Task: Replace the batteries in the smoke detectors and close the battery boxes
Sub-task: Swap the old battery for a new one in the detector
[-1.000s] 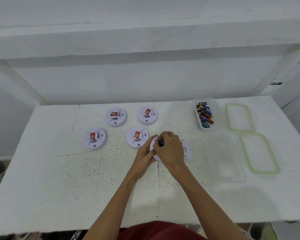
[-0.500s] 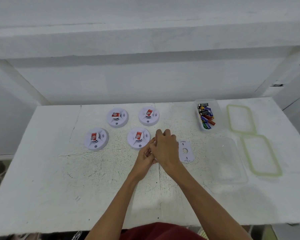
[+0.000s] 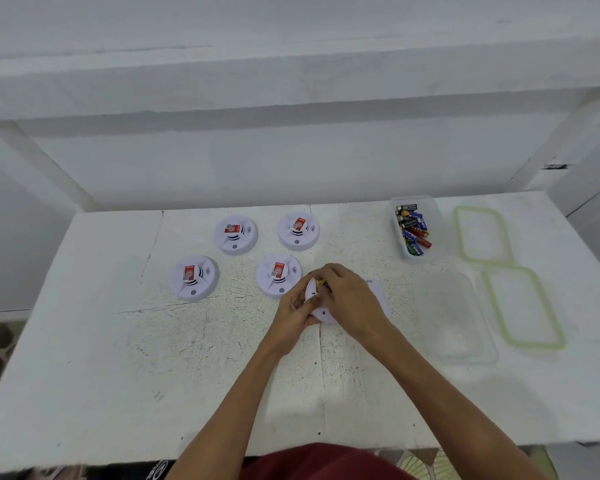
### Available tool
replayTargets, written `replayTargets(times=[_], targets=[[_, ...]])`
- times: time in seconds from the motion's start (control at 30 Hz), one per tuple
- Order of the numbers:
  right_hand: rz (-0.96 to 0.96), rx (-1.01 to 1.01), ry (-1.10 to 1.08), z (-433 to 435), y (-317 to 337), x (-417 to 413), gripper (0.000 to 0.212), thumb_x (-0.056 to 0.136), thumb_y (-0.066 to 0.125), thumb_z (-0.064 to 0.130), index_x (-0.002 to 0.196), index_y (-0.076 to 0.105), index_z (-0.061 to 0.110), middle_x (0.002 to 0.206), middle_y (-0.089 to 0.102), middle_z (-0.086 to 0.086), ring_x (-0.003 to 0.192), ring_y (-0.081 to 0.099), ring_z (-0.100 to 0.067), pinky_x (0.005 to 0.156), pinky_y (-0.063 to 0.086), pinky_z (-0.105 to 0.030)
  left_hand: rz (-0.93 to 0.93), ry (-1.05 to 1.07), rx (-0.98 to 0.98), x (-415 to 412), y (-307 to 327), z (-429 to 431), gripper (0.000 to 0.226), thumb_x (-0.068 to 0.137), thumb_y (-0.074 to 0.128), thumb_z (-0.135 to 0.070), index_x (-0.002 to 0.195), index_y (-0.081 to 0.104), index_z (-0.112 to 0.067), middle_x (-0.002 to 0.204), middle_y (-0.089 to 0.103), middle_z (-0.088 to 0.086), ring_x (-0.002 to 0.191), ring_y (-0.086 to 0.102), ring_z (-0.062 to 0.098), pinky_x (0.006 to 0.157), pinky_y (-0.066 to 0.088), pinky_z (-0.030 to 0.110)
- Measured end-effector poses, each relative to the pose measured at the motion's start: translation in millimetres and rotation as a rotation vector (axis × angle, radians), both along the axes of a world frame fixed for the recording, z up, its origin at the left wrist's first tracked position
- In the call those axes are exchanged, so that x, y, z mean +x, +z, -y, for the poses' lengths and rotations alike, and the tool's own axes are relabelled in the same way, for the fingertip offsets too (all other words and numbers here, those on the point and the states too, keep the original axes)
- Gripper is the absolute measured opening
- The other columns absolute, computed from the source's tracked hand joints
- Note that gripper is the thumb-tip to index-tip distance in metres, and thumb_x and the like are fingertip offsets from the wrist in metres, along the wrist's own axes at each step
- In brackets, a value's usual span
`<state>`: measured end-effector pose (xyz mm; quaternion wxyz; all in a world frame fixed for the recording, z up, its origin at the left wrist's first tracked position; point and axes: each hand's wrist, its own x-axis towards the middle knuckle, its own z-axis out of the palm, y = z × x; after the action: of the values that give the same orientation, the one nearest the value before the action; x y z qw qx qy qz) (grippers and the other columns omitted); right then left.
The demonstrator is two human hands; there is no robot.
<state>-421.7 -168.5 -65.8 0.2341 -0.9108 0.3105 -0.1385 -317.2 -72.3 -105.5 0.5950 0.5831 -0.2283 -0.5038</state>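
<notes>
Scuffed white table (image 3: pixel 84 358), left hand (image 3: pixel 293 308) grips a tilted smoke detector (image 3: pixel 317 315), right hand (image 3: pixel 352 301) fingers curl over its top.

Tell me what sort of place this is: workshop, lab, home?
Probably a makeshift work table in a plain room, not a fitted workshop: a rough white-painted table, a bare white wall behind it, and smoke detectors laid out in rows beside a clear tub of batteries.
</notes>
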Motion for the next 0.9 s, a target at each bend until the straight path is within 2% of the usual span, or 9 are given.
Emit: replayTargets(times=[0.1,0.27,0.37,0.47,0.53,0.63,0.8,0.9], targets=[[-0.017,-0.044,0.021,12,3,-9,0.026,0.1,0.05,0.013,0.123,0.061,0.008,0.129,0.059,-0.005,0.112,0.054,-0.021,0.085,0.044,-0.026,-0.048,-0.001,-0.014,-3,-3,6,0.049,0.103,0.06,-0.007,0.15,0.052,-0.02,0.144,0.063,0.011,0.133,0.06,0.033,0.104,0.048,0.069],[0.013,-0.074,0.021,25,2,-22,0.02,0.098,0.054,0.014,0.116,0.062,0.008,0.128,0.054,-0.005,0.112,0.05,-0.022,0.077,0.054,-0.036,-0.077,-0.028,-0.055,-15,2,17,0.047,0.104,0.058,-0.006,0.148,0.054,-0.02,0.142,0.063,0.013,0.131,0.061,0.035,0.104,0.049,0.068],[0.052,-0.086,0.004,27,1,-28,0.02,0.098,0.053,0.015,0.116,0.061,0.01,0.127,0.055,-0.003,0.116,0.047,-0.02,0.081,0.054,-0.034,-0.09,-0.024,-0.058,-19,0,21,0.048,0.103,0.059,-0.007,0.149,0.052,-0.021,0.144,0.061,0.013,0.131,0.061,0.036,0.104,0.047,0.07],[0.15,-0.057,-0.035,25,4,-36,0.018,0.099,0.053,0.018,0.116,0.059,0.013,0.122,0.058,0.0,0.117,0.047,-0.015,0.084,0.052,-0.027,-0.093,-0.021,-0.045,-21,-1,20,0.051,0.102,0.061,-0.008,0.15,0.051,-0.023,0.145,0.06,0.011,0.132,0.06,0.035,0.104,0.049,0.067],[0.209,-0.022,-0.091,23,7,-43,0.02,0.101,0.051,0.02,0.118,0.059,0.016,0.116,0.062,0.001,0.109,0.053,-0.013,0.081,0.051,-0.024,-0.064,-0.033,-0.031,-21,-2,19,0.051,0.101,0.063,-0.01,0.149,0.052,-0.025,0.143,0.063,0.01,0.13,0.062,0.034,0.102,0.051,0.066],[0.237,-0.03,-0.122,26,12,-59,0.021,0.101,0.052,0.02,0.12,0.059,0.017,0.111,0.065,0.001,0.097,0.06,-0.016,0.078,0.054,-0.028,-0.035,-0.053,-0.017,-20,-3,18,0.05,0.102,0.062,-0.013,0.149,0.052,-0.026,0.142,0.064,0.007,0.129,0.063,0.033,0.101,0.054,0.062],[0.246,-0.077,-0.208,47,20,-101,0.019,0.099,0.056,0.015,0.117,0.063,0.017,0.11,0.068,0.004,0.098,0.062,-0.015,0.083,0.054,-0.034,-0.079,-0.051,-0.013,-17,-6,17,0.052,0.102,0.06,-0.01,0.152,0.048,-0.023,0.145,0.062,0.006,0.132,0.061,0.031,0.104,0.053,0.058],[0.239,-0.045,-0.349,56,22,-127,0.02,0.099,0.055,0.014,0.118,0.061,0.018,0.109,0.068,0.004,0.093,0.064,-0.014,0.083,0.055,-0.035,-0.085,-0.054,-0.012,-17,-6,18,0.052,0.103,0.059,-0.011,0.151,0.048,-0.024,0.145,0.062,0.005,0.132,0.061,0.03,0.104,0.053,0.057]])
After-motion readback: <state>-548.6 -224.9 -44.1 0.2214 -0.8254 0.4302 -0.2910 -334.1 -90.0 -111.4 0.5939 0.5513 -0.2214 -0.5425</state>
